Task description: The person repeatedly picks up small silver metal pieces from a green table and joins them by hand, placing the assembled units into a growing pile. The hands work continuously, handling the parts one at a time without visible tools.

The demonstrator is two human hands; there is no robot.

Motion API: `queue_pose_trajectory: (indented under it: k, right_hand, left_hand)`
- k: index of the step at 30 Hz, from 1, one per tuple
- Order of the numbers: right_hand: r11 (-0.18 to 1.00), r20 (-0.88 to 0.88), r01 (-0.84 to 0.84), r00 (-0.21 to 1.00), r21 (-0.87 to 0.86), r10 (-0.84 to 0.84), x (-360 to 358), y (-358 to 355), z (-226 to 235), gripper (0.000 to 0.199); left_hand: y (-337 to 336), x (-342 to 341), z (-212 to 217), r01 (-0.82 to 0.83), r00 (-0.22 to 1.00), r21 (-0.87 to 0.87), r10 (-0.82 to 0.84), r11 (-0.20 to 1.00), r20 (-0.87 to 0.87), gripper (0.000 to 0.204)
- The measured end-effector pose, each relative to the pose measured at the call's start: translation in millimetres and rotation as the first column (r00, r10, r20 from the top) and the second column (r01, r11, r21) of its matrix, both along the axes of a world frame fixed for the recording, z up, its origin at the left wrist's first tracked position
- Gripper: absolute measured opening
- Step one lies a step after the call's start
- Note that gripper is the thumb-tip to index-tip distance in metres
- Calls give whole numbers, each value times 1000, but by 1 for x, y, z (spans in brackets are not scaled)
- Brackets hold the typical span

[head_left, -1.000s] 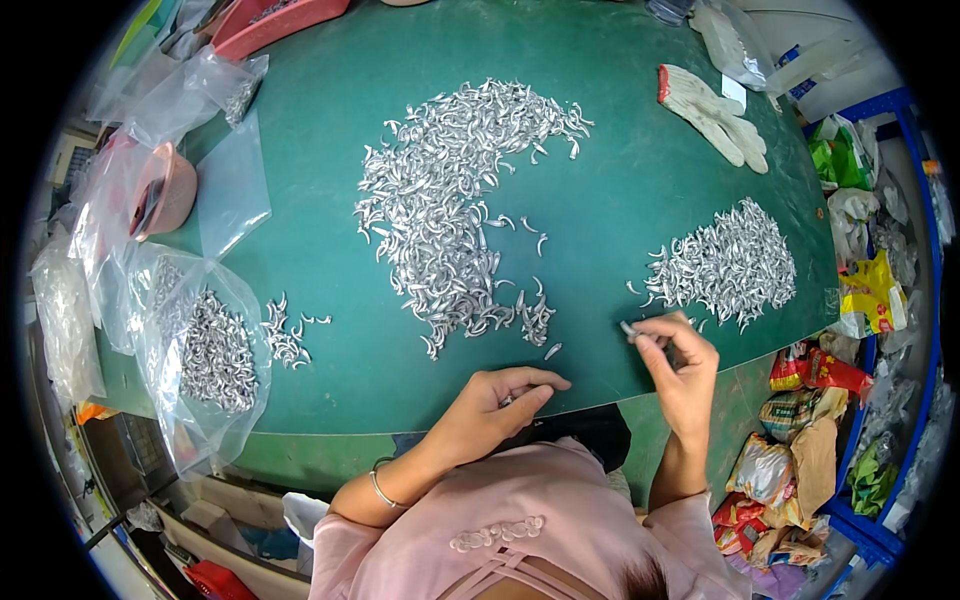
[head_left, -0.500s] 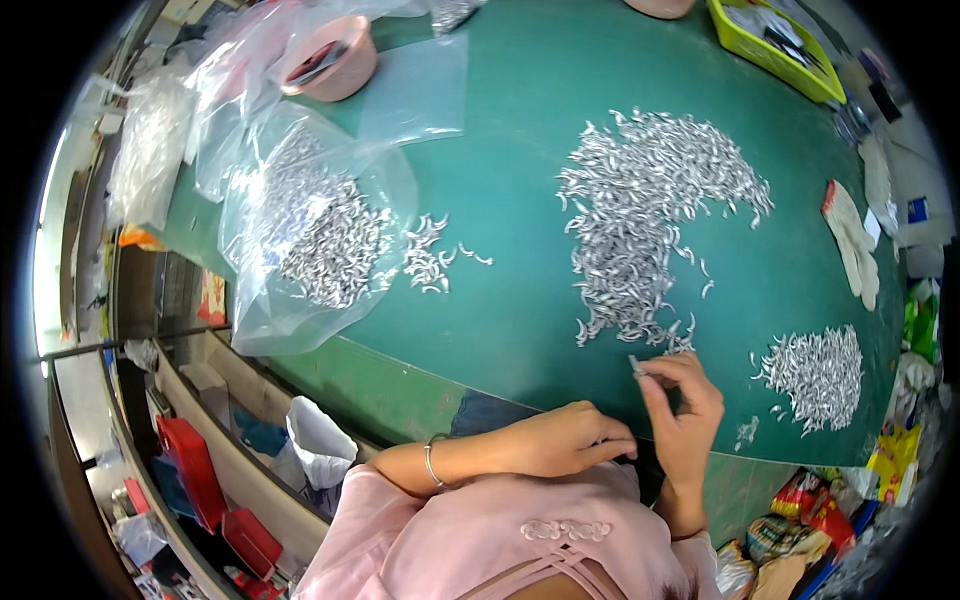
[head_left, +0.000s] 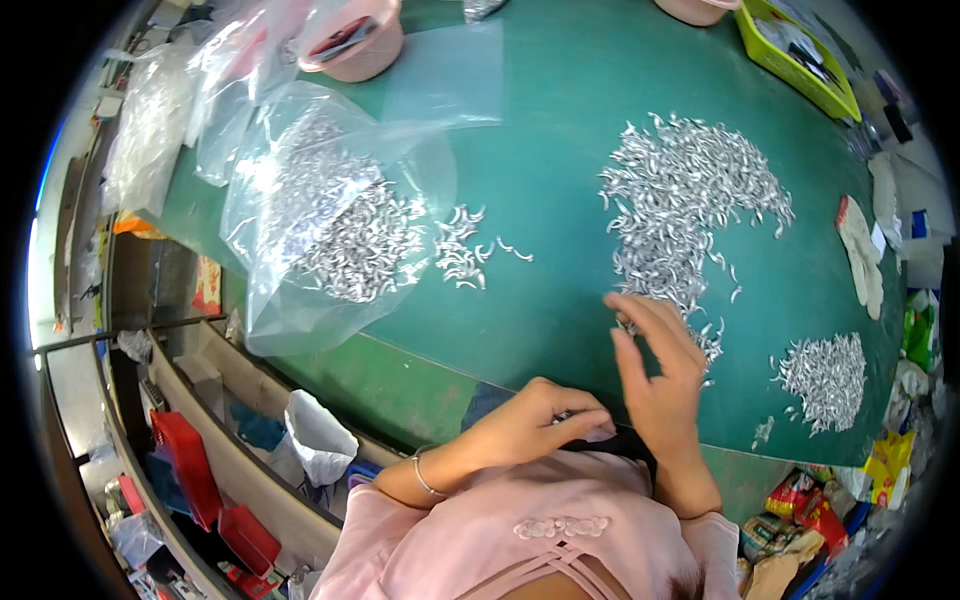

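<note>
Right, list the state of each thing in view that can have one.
Left hand: curled, silvery pieces showing in it
Right hand: thumb and forefinger parted
Large pile: loose, spread out
Smaller right pile: loose, more compact
Clear bag: partly filled
White glove: lying unworn
Left pink bowl: holding items
Green basket: holding items

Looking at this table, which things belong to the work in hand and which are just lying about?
Seemingly in use:
left hand, curled around silvery pieces
right hand, at the near end of the middle pile
smaller pile on the right
clear bag of similar pieces, probably
loose cluster beside that bag

Apparently just lying about:
white glove
pink bowl
green basket
</note>
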State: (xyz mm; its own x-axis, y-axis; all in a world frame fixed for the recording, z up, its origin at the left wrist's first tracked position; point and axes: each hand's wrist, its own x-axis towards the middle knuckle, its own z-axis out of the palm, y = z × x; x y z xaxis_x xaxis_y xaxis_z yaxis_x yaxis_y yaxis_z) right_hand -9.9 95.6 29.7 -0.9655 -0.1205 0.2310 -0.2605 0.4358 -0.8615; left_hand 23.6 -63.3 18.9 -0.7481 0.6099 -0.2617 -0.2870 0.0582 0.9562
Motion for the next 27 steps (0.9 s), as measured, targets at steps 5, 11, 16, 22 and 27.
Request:
queue_pose_trajectory:
  k: [5, 11, 16, 22, 27]
  right_hand:
    - [896, -115, 258, 966, 362, -231, 17, 60, 0, 28]
    - [832, -90, 211, 977, 513, -193, 16, 63, -21, 23]
    - [878, -128, 274, 962, 393, -243, 19, 74, -23, 14]
    - [914, 186, 359, 927, -189, -326, 30, 84, -20, 9]
    - [759, 445, 402, 880, -512, -167, 41, 77, -18, 10]
  left_hand:
    - [4, -4, -4, -23, 982, 6, 22, 1000, 186, 26]
    - [28, -9, -9, -39, 963, 48, 25, 998, 268, 24]
    - [36, -14, -6, -33, 994, -10, 34, 999, 106, 20]
    - [55, -15, -13, -157, 987, -22, 157, 987, 18, 13]
    - [66, -19, -3, -284, 958, 5, 284, 959, 33, 20]
